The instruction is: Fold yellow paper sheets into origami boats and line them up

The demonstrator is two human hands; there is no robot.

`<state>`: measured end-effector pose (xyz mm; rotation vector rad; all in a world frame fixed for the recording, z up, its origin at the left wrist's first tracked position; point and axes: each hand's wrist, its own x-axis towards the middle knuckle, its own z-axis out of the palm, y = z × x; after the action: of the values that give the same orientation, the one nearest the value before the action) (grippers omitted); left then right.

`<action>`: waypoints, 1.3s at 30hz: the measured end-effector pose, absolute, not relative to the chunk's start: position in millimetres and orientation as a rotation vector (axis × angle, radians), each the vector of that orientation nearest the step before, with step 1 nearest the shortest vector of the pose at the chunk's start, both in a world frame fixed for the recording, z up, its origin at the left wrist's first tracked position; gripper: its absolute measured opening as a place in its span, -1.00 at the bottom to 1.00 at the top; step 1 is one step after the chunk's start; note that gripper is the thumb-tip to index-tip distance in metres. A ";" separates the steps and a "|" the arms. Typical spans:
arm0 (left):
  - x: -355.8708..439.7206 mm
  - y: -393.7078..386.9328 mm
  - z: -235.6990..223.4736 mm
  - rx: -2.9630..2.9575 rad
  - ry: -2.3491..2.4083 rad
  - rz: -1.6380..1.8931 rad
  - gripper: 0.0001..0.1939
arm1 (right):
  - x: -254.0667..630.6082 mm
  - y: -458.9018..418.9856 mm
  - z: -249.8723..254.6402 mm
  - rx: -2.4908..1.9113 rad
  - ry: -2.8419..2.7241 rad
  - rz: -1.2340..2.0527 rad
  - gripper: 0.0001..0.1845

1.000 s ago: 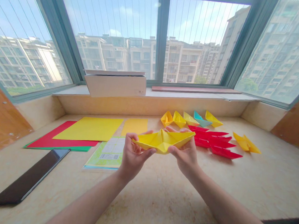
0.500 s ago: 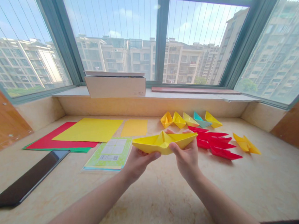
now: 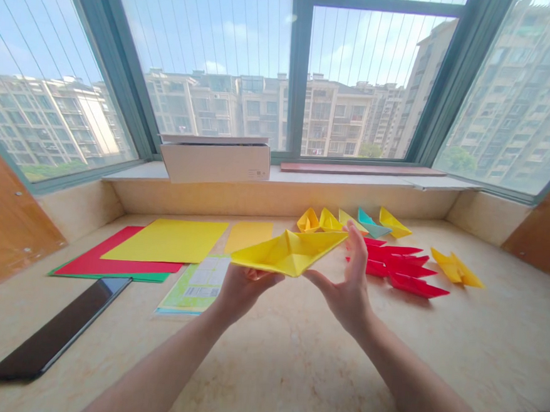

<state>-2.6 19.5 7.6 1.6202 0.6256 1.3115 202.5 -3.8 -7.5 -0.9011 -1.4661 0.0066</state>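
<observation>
My left grip (image 3: 245,292) is clenched lightly on a large yellow paper boat (image 3: 288,254), palm up, with the hull resting on my fingers. The boat sits tilted in front of me at 12 o'clock, above the worktop (image 3: 292,370), with its far tip rising toward 1 o'clock. My right grip (image 3: 344,292) is released, its fingers upright and thumb spread wide, just beside the boat's right end. I can't tell whether a fingertip touches the paper.

Beyond my hands, a row of small boats (image 3: 347,221) stands near the back of the worktop at 12 o'clock, mostly yellow with one teal boat (image 3: 372,220). A cluster of red boats (image 3: 400,265) lies at 1 o'clock, and a lone yellow boat (image 3: 456,269) lies apart at 2 o'clock.

At 10 o'clock, a yellow sheet (image 3: 164,241) overlaps a red sheet (image 3: 111,263), which sits on a green sheet (image 3: 110,275). An orange sheet (image 3: 248,237) lies just beside them, toward 11 o'clock. A printed packet (image 3: 194,285) lies near my left grip, and a dark tablet (image 3: 59,329) lies at 9 o'clock. A white box (image 3: 214,164) sits on the window sill (image 3: 352,179) at 11 o'clock.
</observation>
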 end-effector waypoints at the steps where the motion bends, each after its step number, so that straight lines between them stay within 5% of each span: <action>1: -2.9 19.8 7.5 1.622 0.636 1.303 -0.65 | 203.6 -5.0 -7.2 -0.920 -1.487 -0.082 0.10; 3: -2.3 19.6 7.6 1.628 0.661 1.286 -0.65 | 204.8 -8.7 -5.6 -0.947 -1.554 -0.233 0.01; 8: 0.1 19.1 7.8 1.707 0.760 1.304 -0.72 | 206.4 -17.0 -0.4 -1.044 -1.705 -0.592 -0.56; 14: 2.2 16.7 4.1 1.891 0.900 1.340 -0.74 | 202.1 -15.5 -1.5 -0.887 -1.925 -0.490 -0.86; 31: 11.8 12.8 -11.9 1.619 0.494 1.281 -0.75 | 190.7 -15.9 -10.3 -0.737 -1.828 0.037 -0.94; 39: 11.7 7.9 -12.1 1.611 0.540 1.310 -0.76 | 186.3 -13.1 -6.4 -0.956 -1.546 0.812 -0.81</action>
<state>11.7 7.9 -12.1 1.6112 0.5400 1.3103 186.3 -13.1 -6.4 -0.9562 -1.5455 0.8117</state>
